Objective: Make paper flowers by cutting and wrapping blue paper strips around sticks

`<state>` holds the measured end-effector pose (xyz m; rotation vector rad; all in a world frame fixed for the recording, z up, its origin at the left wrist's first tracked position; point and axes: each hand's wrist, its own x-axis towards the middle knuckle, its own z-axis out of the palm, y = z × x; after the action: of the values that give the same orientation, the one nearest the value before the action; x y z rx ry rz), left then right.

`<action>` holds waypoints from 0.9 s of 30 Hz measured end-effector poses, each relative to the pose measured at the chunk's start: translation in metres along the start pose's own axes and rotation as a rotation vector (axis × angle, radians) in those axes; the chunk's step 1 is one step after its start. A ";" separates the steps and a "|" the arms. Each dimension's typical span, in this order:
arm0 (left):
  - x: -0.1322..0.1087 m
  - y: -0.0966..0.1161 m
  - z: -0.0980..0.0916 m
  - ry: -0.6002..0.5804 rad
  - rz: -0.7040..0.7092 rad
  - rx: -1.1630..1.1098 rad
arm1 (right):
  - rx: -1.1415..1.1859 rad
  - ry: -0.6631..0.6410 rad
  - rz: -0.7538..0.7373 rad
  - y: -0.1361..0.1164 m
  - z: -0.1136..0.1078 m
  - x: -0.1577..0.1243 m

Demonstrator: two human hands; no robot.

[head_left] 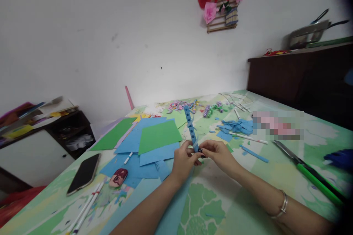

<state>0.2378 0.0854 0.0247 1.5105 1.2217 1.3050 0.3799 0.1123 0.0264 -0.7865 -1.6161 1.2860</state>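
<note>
My left hand (pixel 184 159) and my right hand (pixel 217 153) meet above the middle of the table, both pinching the lower end of a blue paper strip (pixel 190 125). The strip stands tilted upward and away from me, with dark spots along it and a pale curl near its base. Fingers of both hands are closed around that lower end. A bangle sits on my right wrist (pixel 281 205).
Green and blue paper sheets (pixel 157 137) lie left of my hands, with a phone (pixel 84 173), pens (pixel 85 209) and a small oval object (pixel 118 177). Scissors with green handles (pixel 309 170) lie to the right. Blue scraps (pixel 238 126) and curled paper bits (pixel 212 109) lie farther back.
</note>
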 end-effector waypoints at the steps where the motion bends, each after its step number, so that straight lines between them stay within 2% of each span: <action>1: 0.000 0.001 0.000 0.001 0.007 0.016 | 0.006 0.001 0.004 -0.001 0.000 0.000; 17: 0.001 -0.003 -0.002 -0.049 0.054 0.089 | 0.127 -0.012 0.146 -0.008 0.000 -0.001; 24: 0.000 -0.003 -0.005 -0.052 0.166 0.248 | 0.086 -0.009 0.109 -0.009 0.002 -0.002; 27: -0.001 0.002 -0.007 -0.090 0.223 0.233 | 0.032 -0.002 0.062 -0.012 0.002 -0.002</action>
<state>0.2317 0.0835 0.0270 1.8973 1.2066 1.2523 0.3792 0.1062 0.0368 -0.8215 -1.5798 1.3542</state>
